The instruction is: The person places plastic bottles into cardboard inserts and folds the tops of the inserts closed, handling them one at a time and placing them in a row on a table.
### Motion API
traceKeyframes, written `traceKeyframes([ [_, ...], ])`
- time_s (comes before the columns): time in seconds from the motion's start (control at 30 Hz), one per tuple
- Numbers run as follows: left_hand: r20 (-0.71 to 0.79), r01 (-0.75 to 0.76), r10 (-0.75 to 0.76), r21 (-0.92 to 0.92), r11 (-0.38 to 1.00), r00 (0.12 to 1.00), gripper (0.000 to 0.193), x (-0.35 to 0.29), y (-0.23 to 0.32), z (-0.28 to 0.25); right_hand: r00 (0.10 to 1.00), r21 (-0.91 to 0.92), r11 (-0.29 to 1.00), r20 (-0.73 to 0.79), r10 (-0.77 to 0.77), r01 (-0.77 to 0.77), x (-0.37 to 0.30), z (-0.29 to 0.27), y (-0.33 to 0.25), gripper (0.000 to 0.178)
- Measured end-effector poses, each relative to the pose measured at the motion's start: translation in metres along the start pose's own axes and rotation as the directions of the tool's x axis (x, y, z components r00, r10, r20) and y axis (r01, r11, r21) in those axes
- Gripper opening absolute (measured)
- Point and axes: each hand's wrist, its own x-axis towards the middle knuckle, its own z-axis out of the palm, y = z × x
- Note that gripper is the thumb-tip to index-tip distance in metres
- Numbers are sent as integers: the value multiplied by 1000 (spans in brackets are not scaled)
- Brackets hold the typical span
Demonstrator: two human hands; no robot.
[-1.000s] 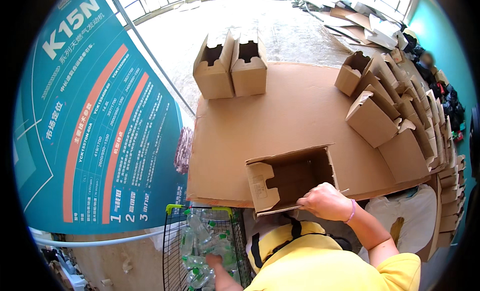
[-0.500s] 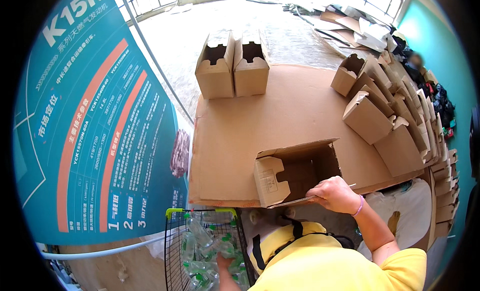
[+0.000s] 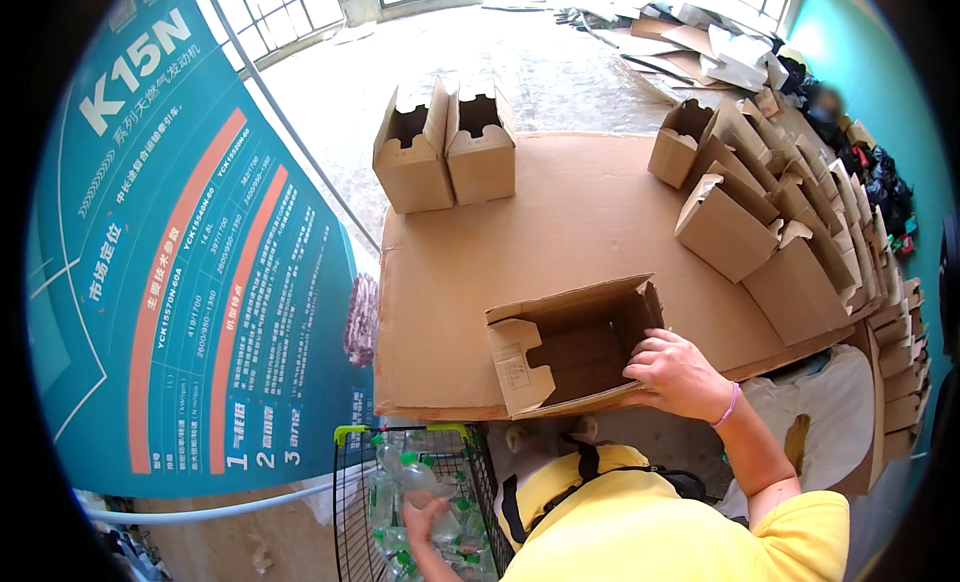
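An open-topped cardboard box (image 3: 520,372) lies at the table's near edge, its inside bare. My right hand (image 3: 682,375) closes over the box's right end, fingers at the rim and thumb side along the near edge. Low on the left, a black wire shopping cart (image 3: 342,512) with green corner pieces holds several clear plastic bottles with green caps. Down among them, my left hand (image 3: 425,514) is wrapped around a clear plastic bottle (image 3: 416,472), partly hidden by the others.
Two open cardboard boxes (image 3: 480,170) stand together at the table's far left. Rows of similar boxes (image 3: 735,227) crowd its right side. The table (image 3: 590,212) has a cardboard top. A tall teal banner (image 3: 190,312) rises on the left, and flattened cardboard (image 3: 690,37) is heaped farther back.
My left hand has come up among the bottles, now with a bottle in its grip. My right hand has shifted its hold at the box's right end. The whole view has shifted slightly.
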Motion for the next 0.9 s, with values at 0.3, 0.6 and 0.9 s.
traceKeyframes([
  [0.3, 30, -761, 885, -498, 417, 465, 76, -54, 285, 122, 994, -5, 998, -89, -55, 55, -15, 12, 12, 14],
  [0.6, 865, -900, 290, 332, 283, 410, 69, -45, 362, 309, 974, 23, 993, -197, -110, 117, -23, 22, 23, 5],
  [0.9, 786, -753, -154, 487, -442, 599, 72, 36, 296, 358, 938, 42, 989, -326, -120, 142, -22, 39, 29, 7],
])
